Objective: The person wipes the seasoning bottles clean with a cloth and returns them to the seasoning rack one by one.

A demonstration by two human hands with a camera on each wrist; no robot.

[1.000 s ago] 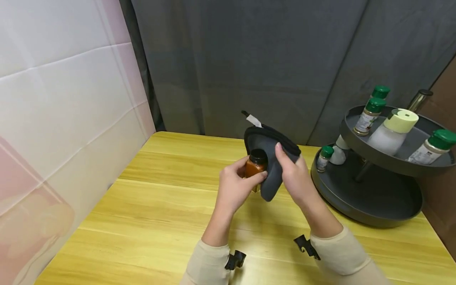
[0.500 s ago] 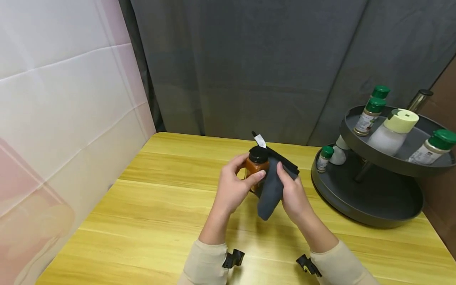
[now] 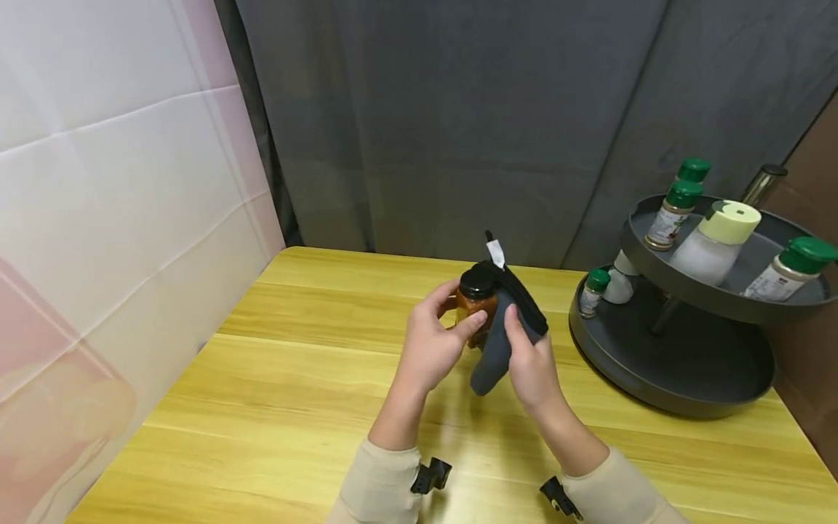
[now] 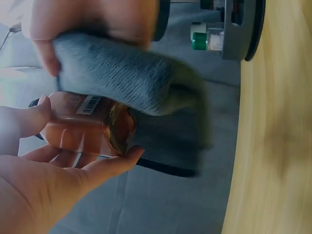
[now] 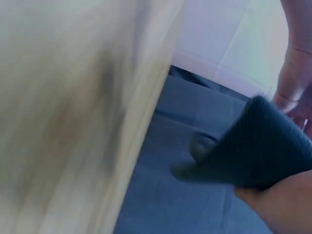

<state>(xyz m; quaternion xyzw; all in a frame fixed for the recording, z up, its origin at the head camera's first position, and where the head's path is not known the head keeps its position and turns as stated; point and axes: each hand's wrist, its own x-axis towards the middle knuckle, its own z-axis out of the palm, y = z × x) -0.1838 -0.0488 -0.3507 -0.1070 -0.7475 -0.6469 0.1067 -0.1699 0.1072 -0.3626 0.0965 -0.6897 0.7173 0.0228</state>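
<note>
In the head view my left hand grips a jar with a black lid, held above the table. Reddish-brown contents show through the jar in the left wrist view, along with a barcode label. My right hand holds a folded dark grey cloth with black edging and a white tag. That cloth lies against the jar's right side and covers part of it. Blurred in the right wrist view, the cloth hides most of the right fingers.
A two-tier dark round rack stands at the right of the wooden table. Several green-capped spice bottles and a shaker with a pale yellow lid are on it. A grey curtain hangs behind, and a pale sheet covers the left wall.
The cloth, spread wide behind the jar a second ago, has come down and folded in against it. Its tagged end has shifted right. My left hand keeps its grip on the jar.
</note>
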